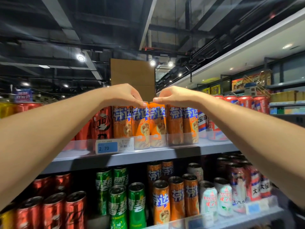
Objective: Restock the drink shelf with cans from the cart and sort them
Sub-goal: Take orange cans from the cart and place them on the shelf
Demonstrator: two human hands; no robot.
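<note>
Orange slim cans with blue lettering stand in a front row on the grey metal upper shelf (pixel 189 153), behind its clear plastic lip. Left hand (pixel 123 95) pinches the rim of one orange can (pixel 141 126); right hand (pixel 171 95) pinches the neighbouring orange can (pixel 157 126), the two touching side by side.

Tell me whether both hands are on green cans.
No: the left hand and right hand each pinch the top of an orange can on the upper shelf.
</note>
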